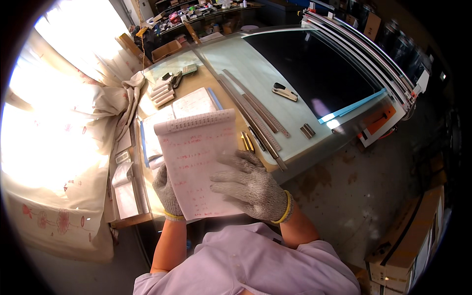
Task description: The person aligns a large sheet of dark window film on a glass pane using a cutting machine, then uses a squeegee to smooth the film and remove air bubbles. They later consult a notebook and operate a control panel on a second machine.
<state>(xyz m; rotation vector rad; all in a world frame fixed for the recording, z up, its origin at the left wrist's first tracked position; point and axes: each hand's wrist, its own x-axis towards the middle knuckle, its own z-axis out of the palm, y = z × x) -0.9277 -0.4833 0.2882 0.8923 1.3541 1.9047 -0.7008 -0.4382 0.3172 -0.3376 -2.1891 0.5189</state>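
Note:
A spiral notepad (pixel 189 169) with its top pages folded over stands tilted in front of me, its page covered in red handwriting. My left hand (pixel 168 194), in a grey knitted glove with a yellow cuff, grips its lower left edge; the fingers are partly hidden behind it. Across the lower right of the page lies my gloved right hand (pixel 253 189), fingers stretched apart and slightly smeared by motion. Just beyond that hand are yellow pen-like tools (pixel 247 141) on the table. An open book of papers (pixel 192 104) lies behind the notepad.
Long steel rulers (pixel 263 114) lie beside a dark glass panel (pixel 314 69). A beige-handled tool (pixel 285 93) and small metal pieces (pixel 308 130) rest nearby. Left are a pad in a tray (pixel 125 189) and a curtain (pixel 59 211); cardboard boxes (pixel 400 250) stand lower right.

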